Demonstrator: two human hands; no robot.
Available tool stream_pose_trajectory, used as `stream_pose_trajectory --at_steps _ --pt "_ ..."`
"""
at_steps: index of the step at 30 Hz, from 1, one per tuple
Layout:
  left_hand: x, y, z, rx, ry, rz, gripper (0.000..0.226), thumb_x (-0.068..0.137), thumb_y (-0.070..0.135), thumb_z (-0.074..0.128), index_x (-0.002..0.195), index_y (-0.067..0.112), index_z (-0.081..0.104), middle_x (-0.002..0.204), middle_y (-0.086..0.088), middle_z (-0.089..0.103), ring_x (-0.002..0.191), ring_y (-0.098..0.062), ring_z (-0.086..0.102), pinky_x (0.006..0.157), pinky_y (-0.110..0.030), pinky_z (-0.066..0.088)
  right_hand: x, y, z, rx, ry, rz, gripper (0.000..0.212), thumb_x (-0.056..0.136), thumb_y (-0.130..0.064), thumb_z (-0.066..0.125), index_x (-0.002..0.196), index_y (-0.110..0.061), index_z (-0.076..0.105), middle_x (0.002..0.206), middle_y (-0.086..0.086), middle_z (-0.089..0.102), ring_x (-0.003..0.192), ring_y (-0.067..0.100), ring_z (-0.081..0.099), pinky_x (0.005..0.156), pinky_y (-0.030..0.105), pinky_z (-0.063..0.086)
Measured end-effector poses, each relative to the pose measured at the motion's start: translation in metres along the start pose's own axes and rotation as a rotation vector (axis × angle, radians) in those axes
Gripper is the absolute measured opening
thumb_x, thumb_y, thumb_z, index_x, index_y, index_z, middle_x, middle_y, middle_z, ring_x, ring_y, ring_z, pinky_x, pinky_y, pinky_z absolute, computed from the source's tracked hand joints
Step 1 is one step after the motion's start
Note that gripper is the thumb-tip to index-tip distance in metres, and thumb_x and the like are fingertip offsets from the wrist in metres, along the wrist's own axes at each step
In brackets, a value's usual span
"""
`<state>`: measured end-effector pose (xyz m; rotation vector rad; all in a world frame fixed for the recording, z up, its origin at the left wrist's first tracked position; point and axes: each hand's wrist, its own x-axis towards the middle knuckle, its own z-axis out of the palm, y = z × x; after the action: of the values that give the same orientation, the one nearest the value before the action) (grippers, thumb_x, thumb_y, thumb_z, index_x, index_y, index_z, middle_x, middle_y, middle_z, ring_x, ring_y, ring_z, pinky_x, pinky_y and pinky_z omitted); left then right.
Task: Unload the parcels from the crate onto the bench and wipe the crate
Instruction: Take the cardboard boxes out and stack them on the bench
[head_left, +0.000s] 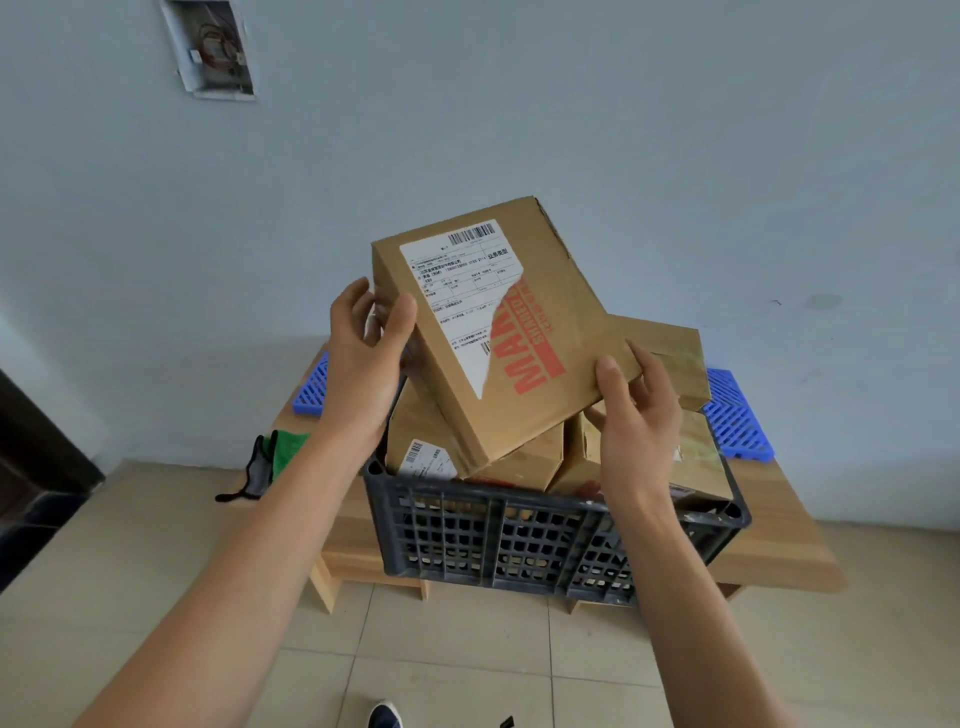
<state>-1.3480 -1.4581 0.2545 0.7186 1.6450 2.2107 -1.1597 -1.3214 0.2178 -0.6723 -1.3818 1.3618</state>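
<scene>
1. Left hand (369, 358) grips the near-left edge of the top parcel (498, 332), thumb curled over its labelled face, fingers behind. Your right hand (636, 410) pinches the lower right corner of the same parcel, thumb on top. You hold it tilted above the crate (519, 535), its low end close over the load; whether it touches what lies under it cannot be told.

2. Progress: early, by the look of it. No parcel shows on the bare worktop (779, 519) yet. At least three more cardboard parcels are in the crate: one with a barcode label at left (421, 447), one under the lifted box (530, 462), and a flap-topped one at right (670, 353). The exact count is hidden.

3. Left to do: set this parcel down, unload the rest, then wipe. A green cloth (285, 447) lies on the left end of the worktop, near the crate, and is likely the wiping rag. The wipe is not yet begun.

4. Room: the crate sits at the front middle of the worktop, its near wall about at the front edge. Blue plastic grids (737, 415) lie at the back on both sides. Bare wood shows mainly at right front and a narrower strip at left.

5. Edges: the worktop is low and narrow, with tiled floor (467, 649) all round. Place parcels well in from the lip, I would judge.
</scene>
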Motion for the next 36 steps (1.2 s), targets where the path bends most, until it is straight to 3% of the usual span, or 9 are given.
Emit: stream_pose_trajectory --at_steps 4,11,19,21,23,27,30,34,36 --pt "-0.012 -0.008 0.018 0.116 -0.03 0.126 0.098 0.072 0.074 0.072 0.148 0.023 0.035 0.141 0.023 0.048 0.137 0.003 0.046 0.112 -0.026 0.044 -0.003 0.007 -0.002 0.098 0.135 0.073 0.036 0.095 -0.038 0.067 0.128 -0.026 0.064 0.107 -0.007 0.074 0.103 0.013 0.072 0.086 0.043 0.062" --pt "-0.033 -0.026 0.025 0.305 0.035 0.299 0.03 0.099 0.047 0.059 0.129 0.043 0.056 0.129 0.013 0.061 0.119 0.003 0.058 0.084 -0.006 0.047 -0.007 0.009 -0.001 0.112 0.268 0.047 0.027 0.092 -0.035 0.073 0.118 -0.027 0.07 0.11 -0.007 0.075 0.105 0.013 0.072 0.089 0.041 0.061" --pt "-0.018 -0.019 -0.006 0.231 -0.052 0.239 0.06 0.096 0.025 0.068 0.149 0.035 0.043 0.134 0.024 0.061 0.128 0.0 0.056 0.085 -0.011 0.053 -0.012 0.004 0.05 0.041 0.153 -0.022 0.028 0.094 -0.032 0.072 0.122 -0.027 0.068 0.114 -0.009 0.074 0.105 0.013 0.071 0.087 0.034 0.061" --pt "-0.01 -0.017 -0.024 0.192 -0.065 0.226 0.067 0.094 0.017 0.07 0.151 0.033 0.039 0.138 0.023 0.058 0.132 -0.003 0.054 0.089 -0.018 0.056 -0.015 0.002 0.068 -0.015 0.098 -0.06 0.034 0.096 -0.033 0.069 0.13 -0.029 0.064 0.118 -0.016 0.071 0.106 0.008 0.069 0.084 0.026 0.06" --pt "0.0 -0.014 -0.044 0.17 -0.07 0.241 0.071 0.095 0.013 0.069 0.154 0.032 0.035 0.144 0.018 0.055 0.136 -0.009 0.051 0.097 -0.028 0.056 -0.016 0.003 0.088 -0.075 0.045 -0.073 0.038 0.097 -0.035 0.067 0.135 -0.033 0.06 0.125 -0.017 0.067 0.114 0.01 0.066 0.092 0.032 0.058" --pt "0.022 -0.012 -0.096 0.207 0.021 0.298 0.067 0.097 0.021 0.068 0.153 0.037 0.036 0.142 0.021 0.055 0.136 -0.01 0.051 0.099 -0.026 0.055 -0.024 0.008 0.142 -0.15 -0.091 -0.116 0.049 0.095 -0.036 0.067 0.141 -0.037 0.051 0.136 -0.016 0.059 0.126 0.016 0.059 0.105 0.046 0.051" --pt "0.042 -0.012 -0.147 0.286 0.067 0.319 0.055 0.1 0.028 0.065 0.15 0.04 0.043 0.147 0.016 0.052 0.139 -0.013 0.049 0.103 -0.038 0.054 -0.036 0.015 0.191 -0.258 -0.193 -0.212 0.058 0.097 -0.03 0.066 0.149 -0.039 0.042 0.147 -0.021 0.048 0.137 0.002 0.045 0.111 0.032 0.044" --pt "0.064 -0.012 -0.217 0.385 0.06 0.35 0.044 0.1 0.032 0.061 0.142 0.043 0.053 0.15 0.013 0.046 0.14 -0.009 0.046 0.097 -0.019 0.053 -0.054 0.034 0.258 -0.379 -0.308 -0.273 0.051 0.1 -0.025 0.063 0.146 -0.039 0.047 0.154 -0.015 0.035 0.137 -0.002 0.039 0.107 0.023 0.045" --pt "0.073 -0.013 -0.252 0.401 0.025 0.306 0.05 0.096 0.03 0.064 0.143 0.043 0.052 0.151 0.018 0.044 0.141 -0.006 0.044 0.097 -0.02 0.052 -0.065 0.047 0.289 -0.422 -0.331 -0.273 0.047 0.099 -0.026 0.063 0.143 -0.038 0.051 0.154 -0.013 0.032 0.137 -0.007 0.035 0.108 0.024 0.043"
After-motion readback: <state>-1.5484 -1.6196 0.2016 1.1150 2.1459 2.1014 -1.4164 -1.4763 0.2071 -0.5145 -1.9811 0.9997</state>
